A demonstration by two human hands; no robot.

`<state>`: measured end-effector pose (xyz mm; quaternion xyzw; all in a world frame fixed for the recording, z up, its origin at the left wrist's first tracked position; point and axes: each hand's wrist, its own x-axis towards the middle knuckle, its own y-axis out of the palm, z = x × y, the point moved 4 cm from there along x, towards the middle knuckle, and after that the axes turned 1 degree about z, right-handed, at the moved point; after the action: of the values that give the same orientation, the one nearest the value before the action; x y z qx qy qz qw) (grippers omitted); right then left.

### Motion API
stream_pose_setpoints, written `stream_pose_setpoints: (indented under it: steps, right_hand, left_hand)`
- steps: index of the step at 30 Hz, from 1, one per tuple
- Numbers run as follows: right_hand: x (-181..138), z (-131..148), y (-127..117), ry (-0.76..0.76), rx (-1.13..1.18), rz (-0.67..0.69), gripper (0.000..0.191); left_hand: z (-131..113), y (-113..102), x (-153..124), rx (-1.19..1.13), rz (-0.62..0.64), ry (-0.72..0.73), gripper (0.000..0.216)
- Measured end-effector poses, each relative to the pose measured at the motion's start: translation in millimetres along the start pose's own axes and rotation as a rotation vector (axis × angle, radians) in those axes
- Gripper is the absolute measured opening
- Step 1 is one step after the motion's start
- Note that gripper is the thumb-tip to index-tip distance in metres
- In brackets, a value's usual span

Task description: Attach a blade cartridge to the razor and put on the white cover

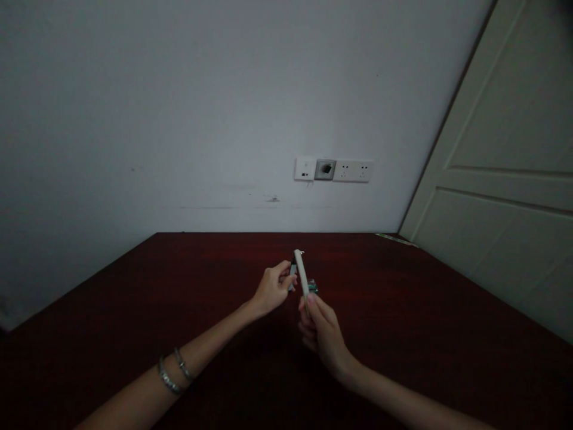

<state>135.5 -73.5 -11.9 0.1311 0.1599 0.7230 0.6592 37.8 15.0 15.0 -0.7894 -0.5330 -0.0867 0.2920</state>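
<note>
My left hand [274, 289] is closed in a pinch on a small grey, flat piece with a dark top [292, 276]. Its kind is not clear in this dim light. My right hand [323, 332] is wrapped round the lower end of a slim white stick [301, 272], which leans up and slightly left. A tiny pale bit juts from the stick's upper end. The grey piece's dark top is right beside the stick; whether they touch I cannot tell. Just behind the stick, a small shiny greenish item [312, 286] shows in part.
Both hands are over a dark red-brown table [215, 257] that meets a pale wall [179, 107]. Sockets and switches [333, 170] are set in the wall. A panelled door [505, 179] stands at the right, with a thin strip [396, 239] near its foot.
</note>
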Motion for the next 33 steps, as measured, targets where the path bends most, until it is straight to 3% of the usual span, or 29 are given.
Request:
stream_pose_setpoints:
  steps: [2, 7, 11, 15, 20, 25, 30, 33]
  right_hand:
    - [-0.5, -2.0, 0.2, 0.035, -0.022, 0.027, 0.039]
    - [0.8, 4.7, -2.4, -0.065, 0.054, 0.014, 0.037]
    - [-2.7, 5.3, -0.4, 0.0, -0.001, 0.044, 0.037]
    - [-4.4, 11.7, 0.8, -0.065, 0.053, 0.038, 0.035]
    - [-7.2, 3.1, 2.1, 0.051, -0.027, 0.078, 0.036]
    - [-7.0, 4.0, -1.5, -0.031, 0.033, 0.04, 0.035]
    - [-8.9, -4.6, -0.8, 0.058, -0.077, 0.082, 0.037]
    - [-6.3, 2.1, -2.8, -0.035, -0.036, 0.045, 0.037]
  left_hand:
    - [1.9, -1.0, 0.0, 0.002, -0.009, 0.003, 0.008]
    - [4.5, -0.9, 0.3, 0.023, 0.006, 0.0, 0.009]
    - [5.8, -0.8, -0.4, 0.058, 0.008, 0.022, 0.008]
    - [7.6, -2.8, -1.5, 0.088, 0.004, 0.044, 0.01]
    - [6.2, -6.8, -0.7, 0.121, -0.021, 0.062, 0.01]
    - [6.8, -7.6, 0.3, 0.092, -0.02, 0.059, 0.01]
    - [6.6, -9.5, 0.6, 0.095, -0.05, 0.064, 0.011]
    - [7.3, -9.2, 0.8, 0.096, -0.038, 0.063, 0.011]
